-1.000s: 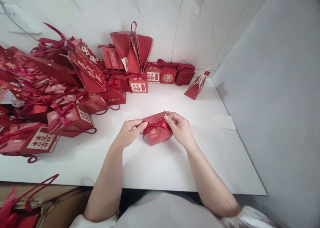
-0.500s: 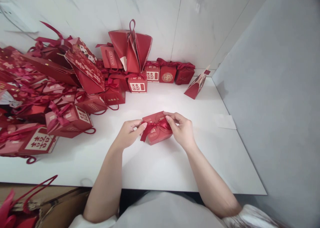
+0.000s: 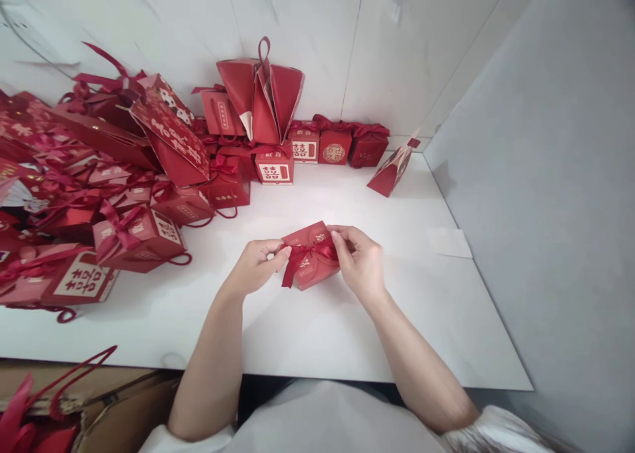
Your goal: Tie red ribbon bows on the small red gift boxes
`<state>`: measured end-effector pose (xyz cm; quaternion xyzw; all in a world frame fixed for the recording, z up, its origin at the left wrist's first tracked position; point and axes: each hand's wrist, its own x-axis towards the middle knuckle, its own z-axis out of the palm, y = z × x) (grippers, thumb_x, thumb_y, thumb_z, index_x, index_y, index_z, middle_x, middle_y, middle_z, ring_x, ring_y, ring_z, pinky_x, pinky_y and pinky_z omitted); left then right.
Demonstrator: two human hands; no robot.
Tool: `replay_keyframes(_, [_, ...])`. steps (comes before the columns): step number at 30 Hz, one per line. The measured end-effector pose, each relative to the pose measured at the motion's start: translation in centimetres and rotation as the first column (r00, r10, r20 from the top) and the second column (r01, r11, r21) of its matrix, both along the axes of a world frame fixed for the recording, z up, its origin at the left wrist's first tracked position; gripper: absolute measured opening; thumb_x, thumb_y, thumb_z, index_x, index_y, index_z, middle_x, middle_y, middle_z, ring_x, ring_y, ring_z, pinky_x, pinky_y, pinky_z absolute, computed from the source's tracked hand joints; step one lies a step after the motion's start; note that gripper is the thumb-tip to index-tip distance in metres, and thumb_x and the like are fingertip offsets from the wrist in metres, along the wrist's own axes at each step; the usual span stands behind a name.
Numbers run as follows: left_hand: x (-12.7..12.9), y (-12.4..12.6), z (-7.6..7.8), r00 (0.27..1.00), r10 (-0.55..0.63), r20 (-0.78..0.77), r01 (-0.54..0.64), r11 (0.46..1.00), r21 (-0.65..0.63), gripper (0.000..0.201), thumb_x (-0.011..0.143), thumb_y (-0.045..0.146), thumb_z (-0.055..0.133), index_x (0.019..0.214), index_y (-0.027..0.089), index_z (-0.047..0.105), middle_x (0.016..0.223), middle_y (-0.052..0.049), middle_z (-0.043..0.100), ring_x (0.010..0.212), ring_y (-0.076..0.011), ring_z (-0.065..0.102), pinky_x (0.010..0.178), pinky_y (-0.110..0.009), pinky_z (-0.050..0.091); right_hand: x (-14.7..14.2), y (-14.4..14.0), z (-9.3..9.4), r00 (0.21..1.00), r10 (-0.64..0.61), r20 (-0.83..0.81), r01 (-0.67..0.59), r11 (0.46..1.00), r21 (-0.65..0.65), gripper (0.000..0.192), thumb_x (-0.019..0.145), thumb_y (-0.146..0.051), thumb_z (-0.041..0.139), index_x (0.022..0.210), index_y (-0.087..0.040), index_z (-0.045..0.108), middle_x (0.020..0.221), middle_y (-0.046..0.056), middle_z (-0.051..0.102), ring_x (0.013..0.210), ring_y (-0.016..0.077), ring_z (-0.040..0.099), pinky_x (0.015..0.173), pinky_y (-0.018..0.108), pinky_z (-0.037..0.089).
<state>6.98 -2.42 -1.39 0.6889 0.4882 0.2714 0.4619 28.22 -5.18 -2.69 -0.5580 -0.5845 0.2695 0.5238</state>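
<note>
A small red gift box (image 3: 317, 274) with pale printed characters sits on the white table in front of me. Dark red ribbon (image 3: 312, 248) is tied in a bow across its top, and one tail hangs over the left side. My left hand (image 3: 258, 264) pinches the ribbon's left loop between thumb and forefinger. On the other side, my right hand (image 3: 360, 258) has thumb and fingers closed on the bow's right loop at the box edge. The fingertips of the right hand partly cover that loop.
Many red gift boxes (image 3: 133, 241) with ribbons are piled at the left. A row of boxes (image 3: 335, 147) lines the wall, and a wedge-shaped box (image 3: 391, 168) stands at the back right. A white card (image 3: 451, 243) lies near the right edge. A cardboard carton (image 3: 124, 407) is below left.
Both hands keep their hold on the bow. The ribbon's left tail has shifted slightly right and hangs straighter, and the right loop looks a little smaller beside my fingers.
</note>
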Motion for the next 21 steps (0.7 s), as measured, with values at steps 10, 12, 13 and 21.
replay_keyframes(10, [2.3, 0.4, -0.3, 0.888, 0.376, 0.264, -0.436, 0.871, 0.226, 0.015, 0.084, 0.036, 0.059, 0.085, 0.02, 0.057, 0.093, -0.003, 0.06, 0.089, -0.0168, 0.056, 0.079, -0.028, 0.044, 0.1, 0.0, 1.4, 0.992, 0.096, -0.086, -0.099, 0.995, -0.026, 0.023, 0.088, -0.041, 0.061, 0.072, -0.024, 0.064, 0.11, 0.005, 0.072, 0.105, 0.0235, 0.067, 0.082, 0.036, 0.056])
replay_keyframes(12, [3.1, 0.2, -0.3, 0.921, 0.343, 0.186, -0.373, 0.915, 0.156, 0.022, 0.081, 0.04, 0.065, 0.091, 0.021, 0.06, 0.1, -0.004, 0.063, 0.094, -0.0184, 0.059, 0.081, -0.028, 0.046, 0.2, 0.0, 1.4, 0.989, 0.097, -0.11, -0.1, 0.994, -0.03, 0.022, 0.088, -0.04, 0.062, 0.074, -0.024, 0.065, 0.111, 0.005, 0.072, 0.105, 0.023, 0.066, 0.086, 0.037, 0.054])
replay_keyframes(13, [3.4, 0.0, -0.4, 0.936, 0.312, 0.164, -0.333, 0.935, 0.122, 0.024, 0.08, 0.041, 0.067, 0.092, 0.021, 0.061, 0.1, -0.004, 0.064, 0.092, -0.0184, 0.06, 0.08, -0.028, 0.046, 0.2, 0.1, 1.3, 0.988, 0.099, -0.116, -0.103, 0.994, -0.031, 0.021, 0.088, -0.039, 0.061, 0.075, -0.024, 0.065, 0.11, 0.005, 0.071, 0.104, 0.0224, 0.066, 0.086, 0.037, 0.054])
replay_keyframes(21, [3.6, -0.6, -0.3, 0.98, 0.075, 0.187, -0.074, 0.997, -0.008, 0.031, 0.077, 0.038, 0.072, 0.098, 0.021, 0.058, 0.099, -0.004, 0.065, 0.08, -0.0161, 0.062, 0.073, -0.027, 0.05, 0.7, 0.4, 1.4, 0.996, 0.079, -0.049, -0.082, 0.995, -0.065, 0.026, 0.088, -0.042, 0.061, 0.071, -0.023, 0.064, 0.074, 0.001, 0.063, 0.066, 0.0159, 0.055, 0.065, 0.03, 0.048])
